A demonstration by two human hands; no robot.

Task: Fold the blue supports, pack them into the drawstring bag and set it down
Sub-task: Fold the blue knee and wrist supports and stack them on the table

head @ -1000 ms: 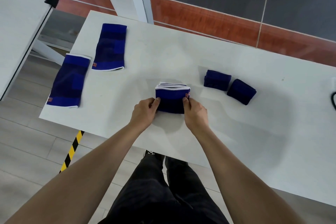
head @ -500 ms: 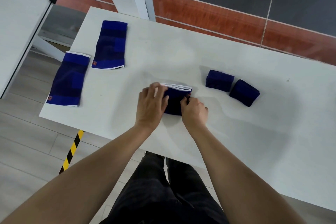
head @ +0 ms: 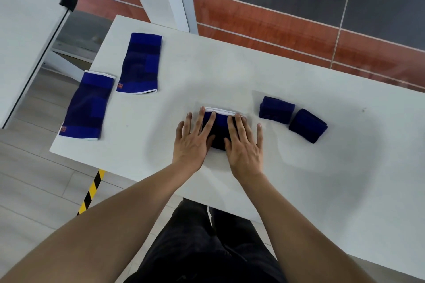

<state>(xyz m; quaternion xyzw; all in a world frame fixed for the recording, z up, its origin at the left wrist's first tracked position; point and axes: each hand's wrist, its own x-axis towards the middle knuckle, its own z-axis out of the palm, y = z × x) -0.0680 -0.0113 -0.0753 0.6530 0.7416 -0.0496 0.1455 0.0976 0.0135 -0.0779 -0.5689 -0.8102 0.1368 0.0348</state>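
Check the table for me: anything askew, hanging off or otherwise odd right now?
One thing: the flat support nearest the left corner lies tilted, its lower end right at the table edge, possibly overhanging. Otherwise tidy: two folded supports on the right, both hands flat on the middle one. No drawstring bag in view.

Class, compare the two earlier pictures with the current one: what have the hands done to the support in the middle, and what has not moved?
Both hands let go of the middle support's sides and now lie flat on top, left hand and right hand pressing it down. The two folded supports and two flat supports stayed put on the table.
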